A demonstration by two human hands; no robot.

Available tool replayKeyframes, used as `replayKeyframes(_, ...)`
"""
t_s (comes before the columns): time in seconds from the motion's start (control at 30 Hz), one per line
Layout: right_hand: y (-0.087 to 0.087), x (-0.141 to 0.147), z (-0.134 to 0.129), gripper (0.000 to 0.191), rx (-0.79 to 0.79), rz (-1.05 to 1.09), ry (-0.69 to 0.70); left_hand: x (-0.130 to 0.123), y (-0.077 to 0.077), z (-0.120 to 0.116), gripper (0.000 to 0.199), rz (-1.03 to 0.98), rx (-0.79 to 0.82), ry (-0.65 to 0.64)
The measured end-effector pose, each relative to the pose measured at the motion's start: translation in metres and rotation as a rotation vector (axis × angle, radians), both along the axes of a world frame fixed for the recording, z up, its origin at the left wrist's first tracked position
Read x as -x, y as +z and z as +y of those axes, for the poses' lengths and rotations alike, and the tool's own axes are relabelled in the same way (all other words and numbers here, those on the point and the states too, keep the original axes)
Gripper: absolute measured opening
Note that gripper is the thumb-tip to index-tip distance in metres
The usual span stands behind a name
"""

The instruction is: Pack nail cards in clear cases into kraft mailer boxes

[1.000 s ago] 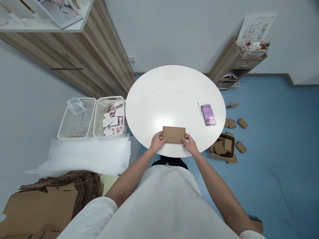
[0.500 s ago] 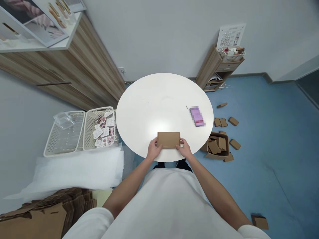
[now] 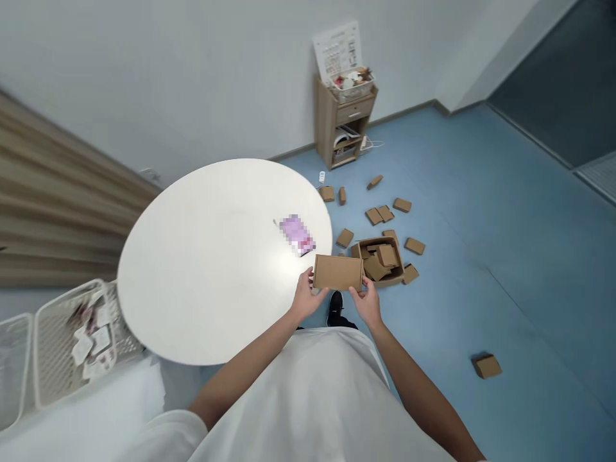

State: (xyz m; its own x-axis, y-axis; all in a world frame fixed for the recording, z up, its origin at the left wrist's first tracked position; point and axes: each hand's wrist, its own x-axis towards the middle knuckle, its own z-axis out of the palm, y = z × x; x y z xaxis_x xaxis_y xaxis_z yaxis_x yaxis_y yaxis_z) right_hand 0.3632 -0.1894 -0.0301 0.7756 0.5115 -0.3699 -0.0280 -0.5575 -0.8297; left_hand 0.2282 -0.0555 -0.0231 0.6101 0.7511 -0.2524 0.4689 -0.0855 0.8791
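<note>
A closed brown cardboard box (image 3: 338, 273), small and flat, is held level between my two hands. My left hand (image 3: 306, 296) grips its left end, thumb on the near edge and fingers at the side. At the opposite end my right hand (image 3: 367, 304) holds it the same way. The box is over the right edge of the round white table (image 3: 206, 256), in front of my body. Beyond it on the floor stands an open carton (image 3: 380, 282) with several similar small boxes inside.
Several small cardboard boxes (image 3: 414, 246) lie scattered on the blue floor, one (image 3: 487, 366) far to the right. A blurred purple item (image 3: 297, 235) lies on the table. A wooden cabinet (image 3: 325, 125) stands by the wall. At left is a white basket (image 3: 52, 359) with cards.
My view and body have turned to the right. The box has moved in both hands from above the table's front edge toward the carton on the floor.
</note>
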Motion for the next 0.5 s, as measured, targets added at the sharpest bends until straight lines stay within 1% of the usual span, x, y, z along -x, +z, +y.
replayKeyframes(0.17, -0.015, -0.070, -0.045, 0.062, 0.037, -0.045, -0.216, -0.105, -0.014, -0.020, 0.064, -0.026, 0.111, -0.219)
replayKeyframes(0.3, -0.016, -0.115, -0.067, 0.069, 0.054, -0.053, -0.341, -0.179, -0.018, -0.027, 0.072, -0.004, 0.115, -0.399)
replayKeyframes(0.4, -0.013, -0.135, -0.075, 0.072, 0.035, -0.075, -0.417, -0.218, -0.014, -0.029, 0.073, -0.043, 0.058, -0.531)
replayKeyframes(0.47, -0.011, -0.139, -0.076, 0.072, 0.035, -0.094, -0.436, -0.230, -0.011, -0.028, 0.075, -0.050, 0.008, -0.574)
replayKeyframes(0.5, -0.011, -0.138, -0.076, 0.071, 0.034, -0.096, -0.435, -0.232, -0.009, -0.028, 0.076, -0.044, -0.012, -0.588)
